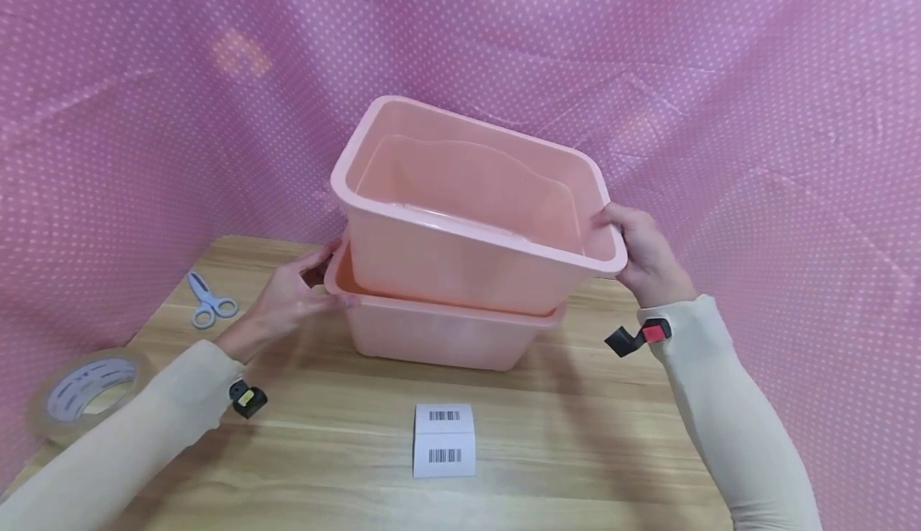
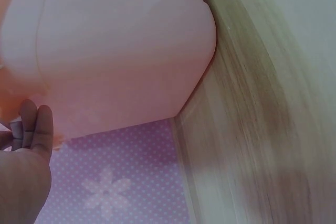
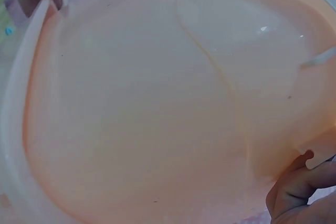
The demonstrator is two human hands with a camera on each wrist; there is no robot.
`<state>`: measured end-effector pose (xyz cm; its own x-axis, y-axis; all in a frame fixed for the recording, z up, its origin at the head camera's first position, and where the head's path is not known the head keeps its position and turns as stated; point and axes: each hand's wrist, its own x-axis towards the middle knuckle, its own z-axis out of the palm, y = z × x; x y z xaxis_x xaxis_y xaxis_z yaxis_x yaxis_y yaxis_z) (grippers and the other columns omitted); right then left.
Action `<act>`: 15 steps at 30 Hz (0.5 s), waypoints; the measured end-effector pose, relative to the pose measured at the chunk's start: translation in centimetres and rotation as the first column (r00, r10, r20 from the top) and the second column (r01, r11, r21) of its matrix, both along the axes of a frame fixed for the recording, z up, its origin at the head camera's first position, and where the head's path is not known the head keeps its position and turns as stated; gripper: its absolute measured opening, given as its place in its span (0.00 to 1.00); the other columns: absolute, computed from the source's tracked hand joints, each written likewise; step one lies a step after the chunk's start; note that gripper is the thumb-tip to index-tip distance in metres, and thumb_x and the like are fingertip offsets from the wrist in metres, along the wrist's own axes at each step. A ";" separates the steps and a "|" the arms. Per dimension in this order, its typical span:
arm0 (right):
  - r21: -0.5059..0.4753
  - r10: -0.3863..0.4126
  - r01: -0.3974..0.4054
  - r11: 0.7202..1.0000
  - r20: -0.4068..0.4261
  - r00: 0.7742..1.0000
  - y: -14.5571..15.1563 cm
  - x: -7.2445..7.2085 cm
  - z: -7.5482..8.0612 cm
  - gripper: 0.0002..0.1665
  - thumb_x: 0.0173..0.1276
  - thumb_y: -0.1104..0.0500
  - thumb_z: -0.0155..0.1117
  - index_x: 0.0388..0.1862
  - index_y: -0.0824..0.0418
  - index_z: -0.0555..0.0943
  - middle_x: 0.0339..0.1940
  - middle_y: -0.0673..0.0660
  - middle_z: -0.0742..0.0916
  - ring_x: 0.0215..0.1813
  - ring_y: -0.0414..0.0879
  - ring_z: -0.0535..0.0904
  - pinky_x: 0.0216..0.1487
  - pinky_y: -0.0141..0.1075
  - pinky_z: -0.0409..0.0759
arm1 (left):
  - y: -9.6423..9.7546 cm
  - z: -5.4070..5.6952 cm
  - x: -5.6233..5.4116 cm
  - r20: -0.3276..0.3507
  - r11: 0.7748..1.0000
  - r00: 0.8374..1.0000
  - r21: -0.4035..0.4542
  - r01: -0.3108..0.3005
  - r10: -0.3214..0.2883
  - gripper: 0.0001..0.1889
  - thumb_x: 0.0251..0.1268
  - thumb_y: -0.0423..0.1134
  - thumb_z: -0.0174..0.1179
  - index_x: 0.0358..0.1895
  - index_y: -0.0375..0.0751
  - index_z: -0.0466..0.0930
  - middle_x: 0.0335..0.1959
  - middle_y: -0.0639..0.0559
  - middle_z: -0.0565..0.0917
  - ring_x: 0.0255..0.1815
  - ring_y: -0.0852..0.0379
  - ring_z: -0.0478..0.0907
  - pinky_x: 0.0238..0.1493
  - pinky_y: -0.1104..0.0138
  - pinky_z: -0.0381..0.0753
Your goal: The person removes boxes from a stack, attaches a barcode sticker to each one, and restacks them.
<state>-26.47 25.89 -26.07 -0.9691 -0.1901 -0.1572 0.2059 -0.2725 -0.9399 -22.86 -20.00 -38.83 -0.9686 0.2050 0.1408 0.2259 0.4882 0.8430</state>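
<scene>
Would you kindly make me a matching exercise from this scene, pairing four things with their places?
Things
1. Pale blue scissors
2. Round roll of clear tape
3. White rectangular paper with two barcodes
4. Upper pink plastic bin

Places
A. Near middle of the wood-grain table
B. Tilted in the right hand, partly inside the lower pink plastic bin
C. At the near left, beside the cream left sleeve
D. Toward the table's far left corner

Pairs: 1-D, 2-C, 3-A, 4-B

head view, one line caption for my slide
Right hand grips a tilted upper bin, partly inside the lower pink bin, which the left hand holds.
</scene>
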 end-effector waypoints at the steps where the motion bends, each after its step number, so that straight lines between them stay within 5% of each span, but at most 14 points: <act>1: -0.002 0.013 -0.013 1.000 0.001 1.000 0.1 0.1 0.2 0.14 0.72 0.69 0.44 0.53 0.66 0.72 0.40 0.52 0.86 0.41 0.42 0.85 0.43 0.31 0.87 | 0.0 0.0 0.0 -0.001 1.000 1.000 0.001 0.002 -0.002 0.55 0.57 0.53 0.75 0.82 0.47 0.49 0.80 0.42 0.63 0.75 0.41 0.69 0.74 0.47 0.70; 7: -0.100 0.060 -0.061 0.993 -0.015 0.998 0.9 0.8 1.6 0.16 0.74 0.69 0.43 0.59 0.65 0.68 0.48 0.53 0.84 0.46 0.44 0.84 0.47 0.32 0.87 | -0.3 0.1 0.0 -0.002 1.000 1.000 0.012 0.014 -0.014 0.54 0.57 0.51 0.75 0.82 0.50 0.49 0.80 0.43 0.64 0.74 0.42 0.69 0.75 0.47 0.70; 15: -0.228 0.008 -0.025 0.973 -0.073 0.997 2.4 1.7 3.7 0.25 0.72 0.72 0.48 0.67 0.63 0.67 0.61 0.53 0.80 0.59 0.45 0.79 0.58 0.34 0.82 | -0.8 0.3 -0.1 -0.006 1.000 1.000 0.012 0.001 -0.001 0.52 0.57 0.49 0.75 0.81 0.50 0.52 0.79 0.46 0.66 0.71 0.45 0.72 0.69 0.69 0.77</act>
<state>-24.78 28.33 -22.33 -0.9726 -0.2292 -0.0384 0.1470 -0.4786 -0.8656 -22.97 -20.84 -38.56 -0.9675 0.2046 0.1488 0.2313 0.4775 0.8476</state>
